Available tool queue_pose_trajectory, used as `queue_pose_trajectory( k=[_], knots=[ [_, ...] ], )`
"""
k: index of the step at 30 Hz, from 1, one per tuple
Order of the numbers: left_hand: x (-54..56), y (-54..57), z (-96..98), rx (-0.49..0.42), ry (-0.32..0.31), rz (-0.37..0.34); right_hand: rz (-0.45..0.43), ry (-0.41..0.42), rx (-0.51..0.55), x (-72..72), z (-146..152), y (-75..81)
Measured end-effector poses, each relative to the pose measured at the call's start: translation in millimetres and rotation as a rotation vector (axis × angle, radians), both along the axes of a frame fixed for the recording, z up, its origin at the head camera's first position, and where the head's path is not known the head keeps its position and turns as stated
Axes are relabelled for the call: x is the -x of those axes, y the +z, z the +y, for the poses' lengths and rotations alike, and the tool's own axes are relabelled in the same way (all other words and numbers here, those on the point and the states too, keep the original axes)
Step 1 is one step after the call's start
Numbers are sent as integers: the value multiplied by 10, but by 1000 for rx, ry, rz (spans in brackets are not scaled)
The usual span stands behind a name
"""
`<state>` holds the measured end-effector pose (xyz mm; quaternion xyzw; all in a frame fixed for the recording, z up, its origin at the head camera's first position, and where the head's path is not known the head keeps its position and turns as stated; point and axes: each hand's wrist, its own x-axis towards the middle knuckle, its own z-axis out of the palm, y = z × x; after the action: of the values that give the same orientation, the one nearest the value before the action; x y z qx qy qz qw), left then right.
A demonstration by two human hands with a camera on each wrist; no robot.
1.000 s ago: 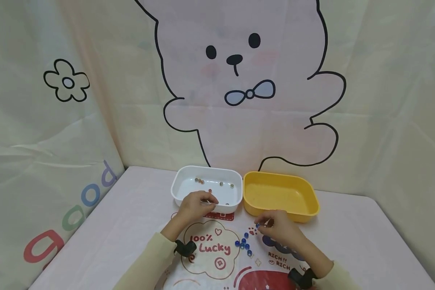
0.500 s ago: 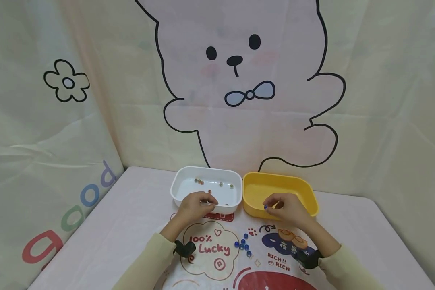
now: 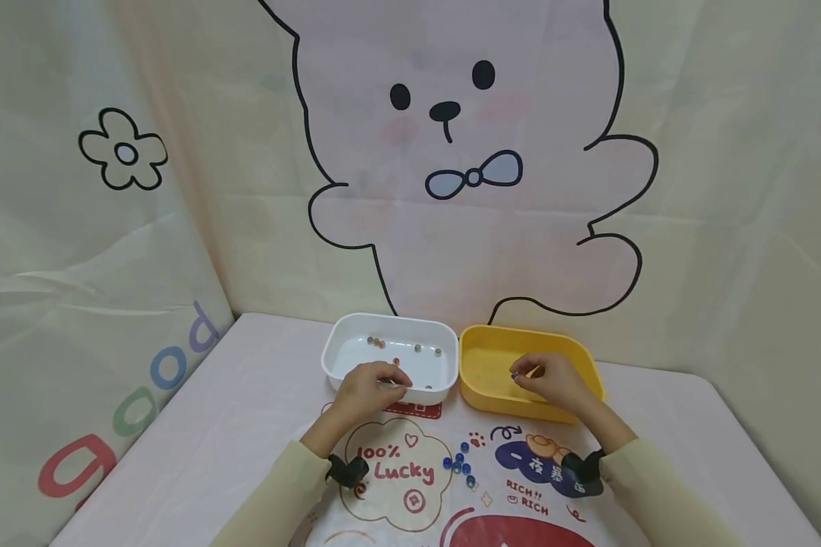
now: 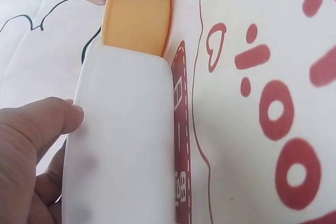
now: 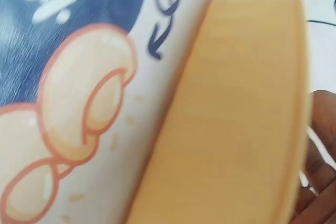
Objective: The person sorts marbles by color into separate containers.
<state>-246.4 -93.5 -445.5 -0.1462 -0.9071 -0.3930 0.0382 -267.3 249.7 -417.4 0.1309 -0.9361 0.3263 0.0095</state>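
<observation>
My left hand [image 3: 372,389] stays at the front rim of the white plastic box [image 3: 342,376], holding it with the thumb at the edge and the fingers over the inner side. Several small brownish and reddish beads [image 3: 376,343] lie scattered inside that box. Over the yellow plastic box [image 3: 475,391], my right hand [image 3: 553,377] pinches a small blue bead [image 3: 515,375] between thumb and fingertip. The right wrist view shows the fingers [image 5: 320,156] behind the yellow wall, with the bead hidden. Several more blue beads [image 3: 458,466] form a loose group on the tablecloth.
Both boxes stand side by side near the back of the table, against a printed curtain [image 3: 451,228]. The tablecloth [image 3: 246,425] carries printed words and pictures. Another curtain [image 3: 75,251] hangs along the left side.
My right hand has carried the blue bead from beside the bead group up and right, over the yellow box. The left hand has stayed at the white box.
</observation>
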Motion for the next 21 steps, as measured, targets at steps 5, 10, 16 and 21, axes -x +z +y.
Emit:
queue_pose_trajectory(
  k=[5,10,16,21],
  knots=[
    [5,5,3,-3,3,-5,-8,5,-9,100,32,-68],
    [7,4,3,-2,4,-16,-29,-5,-28,219,63,-122],
    [7,7,1,-7,0,-22,-48,-1,-56,327,78,-174],
    [9,-2,-2,7,-4,2,-85,6,-78,373,68,-207]
  ],
)
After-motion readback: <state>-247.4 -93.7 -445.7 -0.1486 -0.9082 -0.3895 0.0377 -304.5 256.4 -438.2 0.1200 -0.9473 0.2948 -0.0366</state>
